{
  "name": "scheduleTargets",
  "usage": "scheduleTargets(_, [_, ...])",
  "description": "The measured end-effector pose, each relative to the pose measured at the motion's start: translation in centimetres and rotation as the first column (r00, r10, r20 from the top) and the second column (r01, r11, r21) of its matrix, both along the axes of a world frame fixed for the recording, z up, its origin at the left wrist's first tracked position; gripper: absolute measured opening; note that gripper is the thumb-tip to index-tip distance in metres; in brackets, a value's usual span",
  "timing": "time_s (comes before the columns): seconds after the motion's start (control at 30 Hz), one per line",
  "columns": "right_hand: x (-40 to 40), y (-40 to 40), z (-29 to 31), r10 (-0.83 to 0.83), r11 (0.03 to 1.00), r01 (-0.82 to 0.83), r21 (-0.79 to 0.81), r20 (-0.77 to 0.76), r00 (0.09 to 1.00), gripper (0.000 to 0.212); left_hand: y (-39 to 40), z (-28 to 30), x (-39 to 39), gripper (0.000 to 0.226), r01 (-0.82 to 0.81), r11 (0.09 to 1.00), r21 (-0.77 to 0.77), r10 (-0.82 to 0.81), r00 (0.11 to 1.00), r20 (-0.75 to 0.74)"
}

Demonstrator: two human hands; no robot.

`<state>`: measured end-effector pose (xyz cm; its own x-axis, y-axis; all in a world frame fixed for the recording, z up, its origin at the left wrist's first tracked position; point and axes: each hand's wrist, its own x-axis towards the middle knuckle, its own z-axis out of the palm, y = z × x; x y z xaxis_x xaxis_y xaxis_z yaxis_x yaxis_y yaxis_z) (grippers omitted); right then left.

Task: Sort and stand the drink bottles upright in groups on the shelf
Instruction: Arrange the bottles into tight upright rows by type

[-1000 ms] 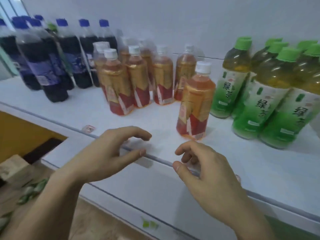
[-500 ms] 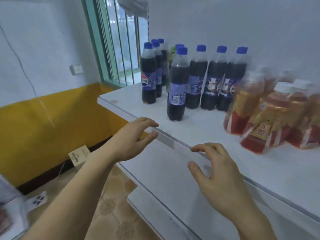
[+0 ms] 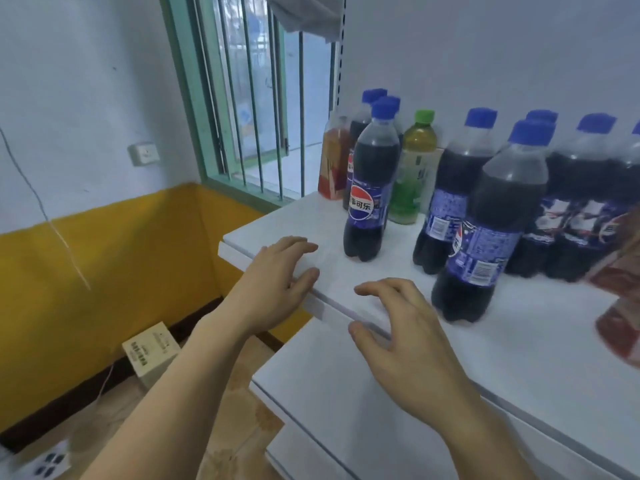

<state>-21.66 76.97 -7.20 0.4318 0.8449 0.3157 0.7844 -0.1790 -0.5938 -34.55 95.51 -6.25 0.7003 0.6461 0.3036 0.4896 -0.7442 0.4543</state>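
Surveying the left end of the shelf (image 3: 519, 344), the person holds nothing: the step in hand appears to be choosing the next bottle to move, not carrying one.

Left to right: the left hand (image 3: 273, 275) hovers over the shelf's front corner, fingers extended and loose, thumb at the edge, grasping nothing. The right hand (image 3: 405, 337) sits just beside it at 3 o'clock, fingers spread and slightly bent over the front lip, also released; whether the fingertips touch the surface cannot be told.

On the shelf, all visible bottles stand upright. A red tea bottle (image 3: 333, 161) stands in the far left corner, at roughly 12 o'clock from the left hand. A cola bottle (image 3: 370, 188) stands near it, closest to the left hand at about 1 o'clock, apart from the fingers. A green tea bottle (image 3: 414, 168) stands behind, wedged among the colas. The main cola group (image 3: 540, 209) extends rightward, its front bottle at 2 o'clock from the right hand and near it.

Judgement: the red and green bottles are misfiled among the colas. The next move calls for reaching past the front cola to grip one stray without knocking its neighbours.
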Motion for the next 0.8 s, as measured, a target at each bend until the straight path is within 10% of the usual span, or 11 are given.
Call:
scheduleTargets(0.53, [-0.2, 10.3, 12.1, -0.289, 0.851, 0.241, 0.466, 0.032, 0.957, 0.018, 14.9, 5.8, 10.5, 0.039, 0.392, 0.920, 0.017, -0.392, 0.920, -0.026])
scheduleTargets(0.8, [5.5, 15.1, 25.6, -0.477, 0.860, 0.407, 0.308, 0.203, 0.855, 0.012, 17.0, 4.8, 14.0, 0.015, 0.551, 0.835, -0.001, -0.545, 0.827, 0.139])
